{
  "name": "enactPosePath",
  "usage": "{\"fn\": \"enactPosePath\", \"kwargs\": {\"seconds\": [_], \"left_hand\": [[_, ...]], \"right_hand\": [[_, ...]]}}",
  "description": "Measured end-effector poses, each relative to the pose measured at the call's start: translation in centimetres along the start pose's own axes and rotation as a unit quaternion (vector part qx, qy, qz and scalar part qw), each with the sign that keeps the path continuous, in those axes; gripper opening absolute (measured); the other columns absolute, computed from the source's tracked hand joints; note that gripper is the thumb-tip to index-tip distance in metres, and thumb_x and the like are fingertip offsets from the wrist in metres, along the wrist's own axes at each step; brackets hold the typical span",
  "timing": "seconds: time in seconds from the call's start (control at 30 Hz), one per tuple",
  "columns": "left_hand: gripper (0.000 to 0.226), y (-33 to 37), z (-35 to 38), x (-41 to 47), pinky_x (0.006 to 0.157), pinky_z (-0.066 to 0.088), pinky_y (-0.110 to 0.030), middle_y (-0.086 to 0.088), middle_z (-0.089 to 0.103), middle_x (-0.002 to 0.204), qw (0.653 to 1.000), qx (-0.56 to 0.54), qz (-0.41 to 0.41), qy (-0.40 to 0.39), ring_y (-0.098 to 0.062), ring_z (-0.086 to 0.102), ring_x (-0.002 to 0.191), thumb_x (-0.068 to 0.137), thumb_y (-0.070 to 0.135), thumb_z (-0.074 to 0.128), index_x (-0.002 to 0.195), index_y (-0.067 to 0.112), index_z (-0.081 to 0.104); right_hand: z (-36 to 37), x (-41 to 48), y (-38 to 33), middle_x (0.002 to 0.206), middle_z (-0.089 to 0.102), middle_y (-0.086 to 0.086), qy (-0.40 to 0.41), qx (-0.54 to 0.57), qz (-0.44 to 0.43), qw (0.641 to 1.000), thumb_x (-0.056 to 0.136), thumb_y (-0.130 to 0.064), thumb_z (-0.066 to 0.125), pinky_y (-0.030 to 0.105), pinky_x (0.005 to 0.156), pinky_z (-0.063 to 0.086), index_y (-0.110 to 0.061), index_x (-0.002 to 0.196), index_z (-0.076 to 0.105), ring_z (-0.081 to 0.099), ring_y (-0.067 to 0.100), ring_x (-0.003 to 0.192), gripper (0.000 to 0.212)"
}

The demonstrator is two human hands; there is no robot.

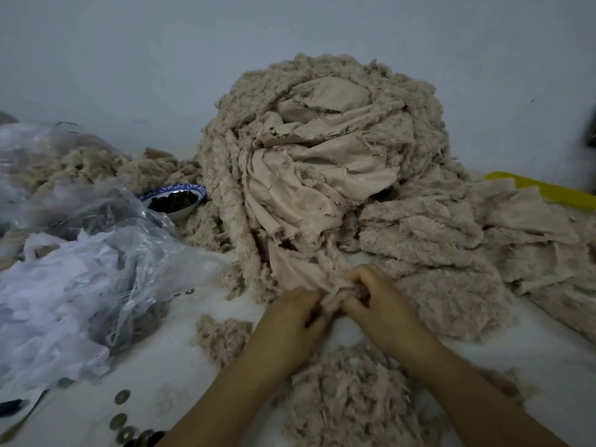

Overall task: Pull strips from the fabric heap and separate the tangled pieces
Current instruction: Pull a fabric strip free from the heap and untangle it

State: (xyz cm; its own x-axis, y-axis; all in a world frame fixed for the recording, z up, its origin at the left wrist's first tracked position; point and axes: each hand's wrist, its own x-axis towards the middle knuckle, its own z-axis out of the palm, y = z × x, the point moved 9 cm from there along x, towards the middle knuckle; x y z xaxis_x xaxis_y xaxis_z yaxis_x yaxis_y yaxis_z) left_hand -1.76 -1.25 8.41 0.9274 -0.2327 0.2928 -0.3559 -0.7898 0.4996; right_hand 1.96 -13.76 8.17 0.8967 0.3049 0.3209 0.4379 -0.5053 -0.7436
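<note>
Strip [333,298] gripped at the foot of the fabric heap [322,150]

My left hand [292,317] and my right hand [377,301] sit close together above the white table [180,366]. The fingers of both are curled tight round the bunched near end of the fuzzy beige strip. Its long axis runs away from me, leaning a little left, and its far end disappears into the heap. Loose scraps [348,395] lie under my wrists. At left are a crumpled plastic bag [96,253] and a blue-rimmed bowl [180,214].
</note>
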Motion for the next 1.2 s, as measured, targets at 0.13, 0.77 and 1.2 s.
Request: {"fn": "enactPosePath", "kwargs": {"seconds": [0.13,0.77,1.2], "left_hand": [[0.017,-2.1,-1.7,0.0,0.066,0.037,-0.031,-0.001,0.054,0.079,0.996,0.047,-0.058,0.057,-0.017,0.048,0.077,0.092,0.019,0.059,0.079,0.008,0.061],[0.039,-4.8,-4.2,-1.3,0.083,0.052,-0.021,0.014,0.066,0.109,0.970,-0.097,-0.161,0.156,-0.004,0.061,0.096,0.094,0.002,0.053,0.118,0.027,0.071],[0.047,-4.1,-4.0,-1.3,0.071,0.048,-0.009,0.040,0.063,0.109,0.919,-0.314,-0.151,0.184,0.011,0.061,0.097,0.089,0.022,0.040,0.104,0.058,0.066]], "right_hand": [[1.0,-0.1,-0.4,0.091,0.045,-0.029,-0.032,-0.042,-0.009,0.999,0.089,-0.009,0.059,0.015,0.061,0.037,-0.039,0.080,0.040,0.048,-0.008,0.077,0.037],[-1.8,-0.7,2.0,0.056,0.040,-0.005,0.023,-0.121,0.089,0.988,0.089,-0.008,0.058,0.034,0.057,0.032,-0.026,0.058,0.033,0.042,0.016,0.057,0.044],[-4.5,-1.1,0.8,0.102,0.050,-0.010,0.162,0.080,0.084,0.980,0.095,-0.033,0.046,0.015,0.057,0.046,-0.035,0.093,0.051,0.054,0.006,0.072,0.006]]}}
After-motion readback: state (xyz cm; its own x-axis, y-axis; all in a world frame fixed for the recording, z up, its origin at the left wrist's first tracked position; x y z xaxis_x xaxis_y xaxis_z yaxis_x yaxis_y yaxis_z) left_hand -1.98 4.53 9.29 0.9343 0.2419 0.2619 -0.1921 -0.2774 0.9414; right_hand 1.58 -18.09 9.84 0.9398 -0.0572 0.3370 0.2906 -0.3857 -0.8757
